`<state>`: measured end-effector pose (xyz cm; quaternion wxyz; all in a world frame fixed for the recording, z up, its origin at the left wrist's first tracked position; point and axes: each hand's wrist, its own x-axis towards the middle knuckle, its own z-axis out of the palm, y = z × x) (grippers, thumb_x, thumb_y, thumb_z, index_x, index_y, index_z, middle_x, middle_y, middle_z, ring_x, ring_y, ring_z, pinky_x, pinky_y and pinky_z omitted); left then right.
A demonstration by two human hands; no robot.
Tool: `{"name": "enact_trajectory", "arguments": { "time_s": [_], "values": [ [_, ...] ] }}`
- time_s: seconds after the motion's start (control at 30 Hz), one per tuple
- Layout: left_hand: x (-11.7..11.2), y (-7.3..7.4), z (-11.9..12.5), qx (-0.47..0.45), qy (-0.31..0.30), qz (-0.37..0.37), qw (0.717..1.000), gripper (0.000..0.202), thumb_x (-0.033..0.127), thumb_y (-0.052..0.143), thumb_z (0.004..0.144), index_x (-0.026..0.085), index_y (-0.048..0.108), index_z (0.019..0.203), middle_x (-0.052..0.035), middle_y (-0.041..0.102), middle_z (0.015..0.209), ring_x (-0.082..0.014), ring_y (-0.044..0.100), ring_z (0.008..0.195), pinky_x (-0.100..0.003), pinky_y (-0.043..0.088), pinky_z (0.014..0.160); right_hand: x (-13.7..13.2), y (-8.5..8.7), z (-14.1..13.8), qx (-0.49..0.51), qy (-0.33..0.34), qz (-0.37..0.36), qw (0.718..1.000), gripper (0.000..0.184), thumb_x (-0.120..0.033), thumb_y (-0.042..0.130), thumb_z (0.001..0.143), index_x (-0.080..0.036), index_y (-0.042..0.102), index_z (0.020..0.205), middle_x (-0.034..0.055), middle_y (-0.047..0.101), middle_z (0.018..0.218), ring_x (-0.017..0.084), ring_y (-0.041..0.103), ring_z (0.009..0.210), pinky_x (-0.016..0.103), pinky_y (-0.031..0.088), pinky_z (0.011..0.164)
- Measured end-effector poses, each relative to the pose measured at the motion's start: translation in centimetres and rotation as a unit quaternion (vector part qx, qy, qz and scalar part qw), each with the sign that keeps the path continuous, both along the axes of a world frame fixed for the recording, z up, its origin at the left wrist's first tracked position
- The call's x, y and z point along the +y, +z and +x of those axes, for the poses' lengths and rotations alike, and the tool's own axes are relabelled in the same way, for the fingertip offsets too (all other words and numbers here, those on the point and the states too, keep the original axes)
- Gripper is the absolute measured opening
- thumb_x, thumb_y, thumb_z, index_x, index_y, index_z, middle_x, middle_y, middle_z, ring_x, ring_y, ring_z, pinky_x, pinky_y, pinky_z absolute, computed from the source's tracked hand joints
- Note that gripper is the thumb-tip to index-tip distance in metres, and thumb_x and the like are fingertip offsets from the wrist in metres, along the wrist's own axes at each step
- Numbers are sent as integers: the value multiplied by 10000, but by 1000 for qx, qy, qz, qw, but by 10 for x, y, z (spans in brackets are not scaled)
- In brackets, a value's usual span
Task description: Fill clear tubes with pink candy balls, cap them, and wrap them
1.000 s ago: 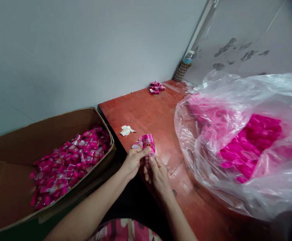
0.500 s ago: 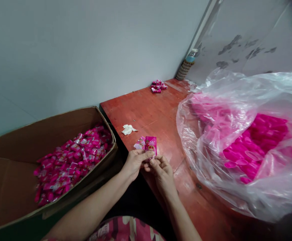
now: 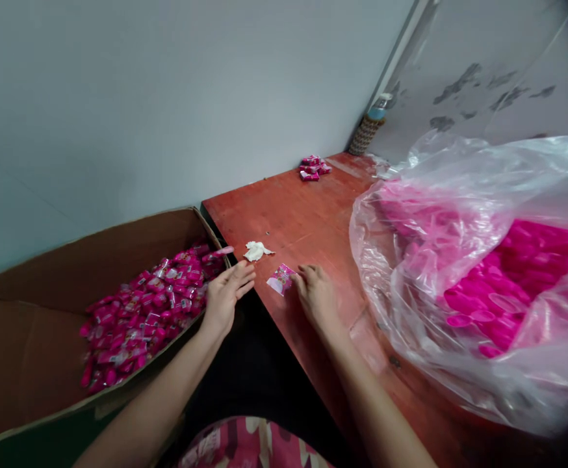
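Note:
My left hand [image 3: 228, 296] is open with fingers stretched out, beside the corner of a cardboard box [image 3: 93, 260] full of small pink packets [image 3: 147, 312]. One pink packet [image 3: 224, 250] is at the box's rim, just beyond my fingertips. My right hand [image 3: 316, 296] rests on the red wooden table [image 3: 303, 221], fingers curled, its fingertips touching a small pink wrapper [image 3: 281, 279] lying flat there.
A big clear plastic bag [image 3: 479, 273] of bright pink pieces fills the table's right side. A crumpled white scrap [image 3: 257, 250] lies near the wrapper. A small heap of pink packets [image 3: 314, 168] and a bottle [image 3: 368, 127] stand at the far corner.
Both hands held a pink packet together before. My left hand has swung left to the box and opened, the packet now at the box's rim. My right hand has dropped onto the wrapper.

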<state>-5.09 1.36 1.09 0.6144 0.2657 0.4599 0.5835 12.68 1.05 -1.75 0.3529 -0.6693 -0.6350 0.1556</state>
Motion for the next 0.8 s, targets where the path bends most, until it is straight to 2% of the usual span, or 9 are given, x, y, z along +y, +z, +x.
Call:
{"name": "enact_trajectory", "arguments": {
  "time_s": [0.1, 0.2, 0.27, 0.37, 0.47, 0.5, 0.53, 0.67, 0.8],
  "values": [
    [1, -14, 7, 112, -19, 14, 993, 325, 255, 717, 603, 141, 657, 901, -88, 667, 969, -197, 611, 904, -298, 459, 833, 15, -11, -3, -129, 4, -4, 992, 215, -350, 508, 796, -192, 634, 868, 109, 572, 910, 234, 503, 858, 337, 386, 735],
    [4, -19, 17, 169, -27, 40, 984, 295, 162, 738, 553, 190, 682, 841, -48, 673, 931, -177, 609, 882, -223, 455, 798, 17, -16, -5, -128, 15, -8, 992, 187, -316, 482, 810, -199, 627, 811, 90, 571, 834, 220, 502, 808, 320, 382, 699],
    [9, -19, 22, 178, -38, 61, 981, 339, 114, 750, 519, 221, 683, 834, -30, 661, 950, -167, 600, 880, -184, 452, 756, 15, -16, -3, -60, 29, -12, 998, 175, -311, 481, 806, -197, 607, 767, 68, 571, 786, 204, 509, 770, 310, 383, 685],
    [21, -19, 30, 209, -74, 93, 971, 336, 111, 751, 514, 241, 682, 816, -7, 661, 908, -161, 587, 880, -158, 441, 716, 10, -15, 0, 132, 63, -26, 989, 168, -343, 473, 804, -204, 564, 782, 18, 568, 743, 164, 524, 709, 283, 401, 659],
    [29, -24, 36, 248, -146, 103, 952, 86, 194, 710, 589, 202, 680, 669, 1, 656, 679, -144, 602, 697, -158, 438, 589, 6, -14, 1, 329, 66, -47, 941, 152, -353, 517, 770, -208, 519, 817, -18, 566, 721, 131, 535, 654, 250, 422, 609],
    [31, -27, 37, 255, -171, 99, 947, 45, 228, 686, 619, 186, 670, 625, 4, 638, 610, -132, 589, 606, -163, 429, 534, 6, -14, 1, 379, 56, -54, 922, 164, -343, 549, 744, -208, 507, 827, -26, 566, 708, 122, 535, 626, 238, 424, 581],
    [32, -29, 39, 256, -194, 91, 943, 97, 258, 664, 643, 171, 663, 602, 4, 620, 562, -118, 564, 526, -167, 416, 486, 6, -13, 1, 421, 43, -60, 904, 194, -328, 583, 715, -208, 497, 841, -33, 567, 694, 113, 531, 595, 226, 423, 552],
    [32, -35, 44, 221, -234, 29, 946, 193, 315, 680, 621, 124, 660, 598, -17, 602, 513, -85, 503, 401, -165, 399, 408, 9, -12, 2, 520, -1, -60, 852, 337, -255, 655, 624, -206, 481, 908, -44, 575, 681, 99, 535, 551, 201, 421, 499],
    [31, -35, 48, 220, -216, -9, 951, 248, 333, 734, 541, 107, 630, 551, -11, 575, 471, -77, 495, 388, -153, 404, 383, 11, -9, 1, 527, -21, -43, 849, 321, -233, 643, 608, -200, 489, 888, -56, 569, 646, 91, 529, 532, 192, 424, 495]
  ]
}}
